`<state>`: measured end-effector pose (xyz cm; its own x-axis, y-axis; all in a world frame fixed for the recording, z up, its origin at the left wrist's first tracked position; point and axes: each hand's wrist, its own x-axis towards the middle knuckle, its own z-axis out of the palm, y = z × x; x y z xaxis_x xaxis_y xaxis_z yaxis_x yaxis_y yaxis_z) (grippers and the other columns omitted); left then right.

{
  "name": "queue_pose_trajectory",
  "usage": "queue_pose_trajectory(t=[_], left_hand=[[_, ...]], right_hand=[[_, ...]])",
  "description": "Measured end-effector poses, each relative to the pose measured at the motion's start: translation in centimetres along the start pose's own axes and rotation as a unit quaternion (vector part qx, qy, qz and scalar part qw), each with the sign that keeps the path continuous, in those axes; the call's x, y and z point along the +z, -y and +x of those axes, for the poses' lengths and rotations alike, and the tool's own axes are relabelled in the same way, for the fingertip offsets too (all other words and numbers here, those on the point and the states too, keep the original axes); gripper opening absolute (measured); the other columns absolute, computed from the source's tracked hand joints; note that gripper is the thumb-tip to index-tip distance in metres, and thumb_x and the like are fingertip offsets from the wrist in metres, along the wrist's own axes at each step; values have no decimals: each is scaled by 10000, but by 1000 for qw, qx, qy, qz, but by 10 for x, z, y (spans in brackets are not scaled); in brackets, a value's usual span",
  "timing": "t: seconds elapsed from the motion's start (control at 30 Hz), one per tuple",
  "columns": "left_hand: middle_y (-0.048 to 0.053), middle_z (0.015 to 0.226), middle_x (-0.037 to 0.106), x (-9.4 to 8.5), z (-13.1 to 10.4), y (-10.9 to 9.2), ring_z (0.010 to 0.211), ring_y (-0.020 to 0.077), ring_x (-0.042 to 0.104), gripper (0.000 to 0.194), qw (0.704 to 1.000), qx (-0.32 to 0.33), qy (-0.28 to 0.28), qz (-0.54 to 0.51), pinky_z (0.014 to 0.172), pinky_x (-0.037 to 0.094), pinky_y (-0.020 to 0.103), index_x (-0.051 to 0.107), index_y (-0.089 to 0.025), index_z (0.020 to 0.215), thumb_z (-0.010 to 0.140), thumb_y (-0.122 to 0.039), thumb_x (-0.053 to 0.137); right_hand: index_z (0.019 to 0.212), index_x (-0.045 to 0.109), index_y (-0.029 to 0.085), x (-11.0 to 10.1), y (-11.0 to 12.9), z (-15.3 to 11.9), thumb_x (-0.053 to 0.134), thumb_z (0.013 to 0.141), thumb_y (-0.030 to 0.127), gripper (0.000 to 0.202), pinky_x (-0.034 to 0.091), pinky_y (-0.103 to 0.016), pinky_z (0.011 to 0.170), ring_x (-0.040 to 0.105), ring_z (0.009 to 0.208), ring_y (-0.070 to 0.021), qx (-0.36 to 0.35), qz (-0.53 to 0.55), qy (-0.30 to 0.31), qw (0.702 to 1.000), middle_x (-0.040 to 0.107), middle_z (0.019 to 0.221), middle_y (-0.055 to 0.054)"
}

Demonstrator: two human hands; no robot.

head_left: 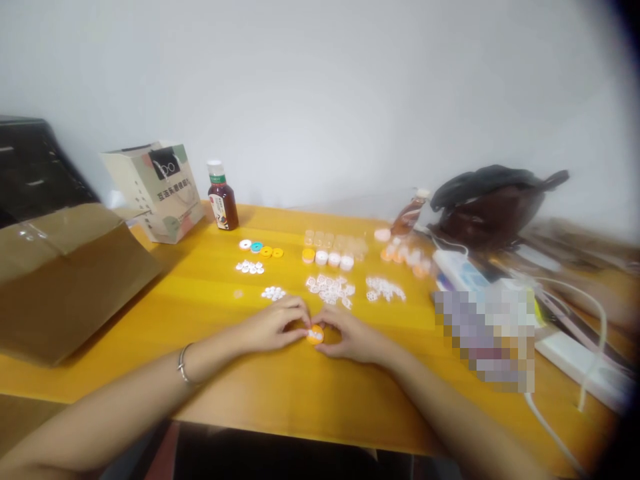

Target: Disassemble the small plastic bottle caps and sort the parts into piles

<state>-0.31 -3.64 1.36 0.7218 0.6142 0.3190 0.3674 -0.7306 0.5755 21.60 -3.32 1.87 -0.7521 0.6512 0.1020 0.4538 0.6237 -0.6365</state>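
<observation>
Between my hands, low over the table, is a small round orange piece point(315, 335) with white parts on its face. My right hand point(350, 333) curls its thumb and forefinger around its right side. On the left edge, the fingertips of my left hand point(275, 323) pinch at it; whether they grip the orange piece or a tiny part on it is blurred. Just beyond lie little white pieces point(273, 293), flat white cut-out pieces point(330, 290) and more white pieces point(385, 290). Farther back are white and orange round pieces point(334, 259), clear cups point(335, 241) and coloured discs point(257, 247).
A brown paper bag point(65, 273) lies at left, with a printed carrier bag point(155, 190) and dark drink bottle point(223, 200) behind. Another bottle point(409, 213), a dark bag point(490, 203) and white power strip point(580, 367) with cables occupy the right of the yellow table point(280, 393).
</observation>
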Motion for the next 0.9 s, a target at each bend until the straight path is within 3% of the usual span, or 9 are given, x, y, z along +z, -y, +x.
queue_pose_trajectory(t=[0.27, 0.53, 0.7, 0.9], left_hand=[[30, 845, 583, 11, 6, 0, 788, 141, 537, 156, 997, -77, -11, 7, 730, 423, 265, 633, -182, 899, 834, -297, 550], [18, 764, 625, 10, 13, 5, 653, 117, 559, 142, 991, -132, 3, 5, 609, 411, 220, 633, -155, 806, 814, -283, 572], [23, 747, 643, 7, 18, 4, 646, 123, 571, 126, 993, -96, 30, 68, 607, 407, 222, 643, -157, 799, 807, -263, 575], [40, 736, 631, 4, 19, 2, 627, 120, 570, 105, 983, 8, 70, 167, 574, 417, 211, 646, -147, 831, 806, -207, 564]], right_hand=[[965, 590, 202, 1, -2, 3, 596, 744, 205, 221, 416, -285, 741, 504, 814, -157, 2, 22, -19, 1000, 567, 858, -25], [945, 561, 194, 5, -4, 6, 618, 735, 273, 231, 403, -246, 652, 482, 711, -125, 54, 74, -40, 995, 537, 786, 4], [882, 572, 190, 8, -4, 10, 715, 654, 357, 317, 385, -240, 618, 469, 689, -127, 81, 67, -44, 993, 539, 763, 11], [859, 577, 191, 6, -3, 10, 702, 678, 351, 271, 398, -245, 645, 490, 700, -128, 66, 65, -26, 995, 559, 767, 10]])
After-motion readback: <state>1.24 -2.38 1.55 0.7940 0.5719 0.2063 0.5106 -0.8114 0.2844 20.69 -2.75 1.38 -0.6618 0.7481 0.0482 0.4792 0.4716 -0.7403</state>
